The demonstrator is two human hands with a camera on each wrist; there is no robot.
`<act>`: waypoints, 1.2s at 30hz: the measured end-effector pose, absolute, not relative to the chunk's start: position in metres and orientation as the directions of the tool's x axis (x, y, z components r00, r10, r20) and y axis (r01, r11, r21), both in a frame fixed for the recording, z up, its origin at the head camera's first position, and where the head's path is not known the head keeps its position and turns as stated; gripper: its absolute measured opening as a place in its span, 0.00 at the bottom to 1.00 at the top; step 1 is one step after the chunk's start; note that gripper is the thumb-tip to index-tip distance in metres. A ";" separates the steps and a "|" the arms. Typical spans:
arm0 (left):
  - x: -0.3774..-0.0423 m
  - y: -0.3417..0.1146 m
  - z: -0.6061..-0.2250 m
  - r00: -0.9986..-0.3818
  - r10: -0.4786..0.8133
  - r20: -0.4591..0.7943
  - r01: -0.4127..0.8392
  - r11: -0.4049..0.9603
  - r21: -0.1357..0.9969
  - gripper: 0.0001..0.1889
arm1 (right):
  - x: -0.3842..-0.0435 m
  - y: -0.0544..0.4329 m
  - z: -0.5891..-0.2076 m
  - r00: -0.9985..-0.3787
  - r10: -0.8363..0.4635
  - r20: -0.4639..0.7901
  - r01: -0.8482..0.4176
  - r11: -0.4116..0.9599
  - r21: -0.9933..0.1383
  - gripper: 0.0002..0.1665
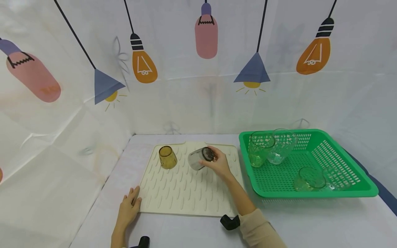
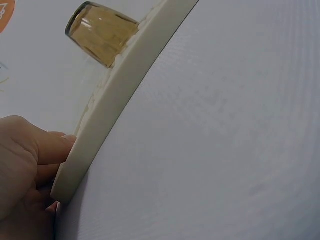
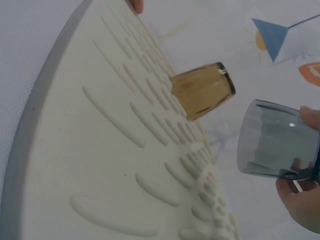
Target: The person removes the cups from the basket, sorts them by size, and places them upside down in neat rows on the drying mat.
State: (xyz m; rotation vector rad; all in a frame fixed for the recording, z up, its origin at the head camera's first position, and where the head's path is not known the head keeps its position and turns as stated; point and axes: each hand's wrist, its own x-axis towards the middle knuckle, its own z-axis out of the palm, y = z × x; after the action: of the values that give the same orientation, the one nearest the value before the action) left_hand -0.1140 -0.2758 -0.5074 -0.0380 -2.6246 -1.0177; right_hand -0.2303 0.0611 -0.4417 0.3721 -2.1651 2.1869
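Observation:
In the head view, my right hand [image 1: 221,162] grips a grey-tinted drinking glass [image 3: 274,141] near its darker end. The glass is tilted above the cream ridged drying mat [image 1: 183,196], its wider end pointing left. An amber glass [image 1: 168,157] stands on the mat's back left part, narrower dark end up. At the mat's front left corner, my left hand [image 1: 128,206] touches the edge with loosely extended fingers. The left wrist view shows a fingertip [image 2: 69,139] against the mat's edge; its other fingers are partly hidden.
A green perforated basket [image 1: 313,194] stands to the right of the mat. Inside are several clear glasses, among them a tall tumbler [image 1: 260,148] and a mug [image 1: 335,179] lying at the front. A white sheet printed with lamps [image 1: 186,106] hangs behind the table.

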 end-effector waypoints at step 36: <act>-0.114 -0.275 -0.506 -0.951 -0.101 0.292 0.122 0.746 0.655 0.22 | -0.273 0.004 -0.469 -0.949 -0.193 0.250 -0.285 0.184 -0.941 0.42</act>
State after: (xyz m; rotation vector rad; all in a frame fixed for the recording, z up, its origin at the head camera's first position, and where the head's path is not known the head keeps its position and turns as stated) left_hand -0.1142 -0.2747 -0.5062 -0.0165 -2.6371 -1.0201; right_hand -0.2728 0.0037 -0.4693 0.4774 -2.3587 1.9010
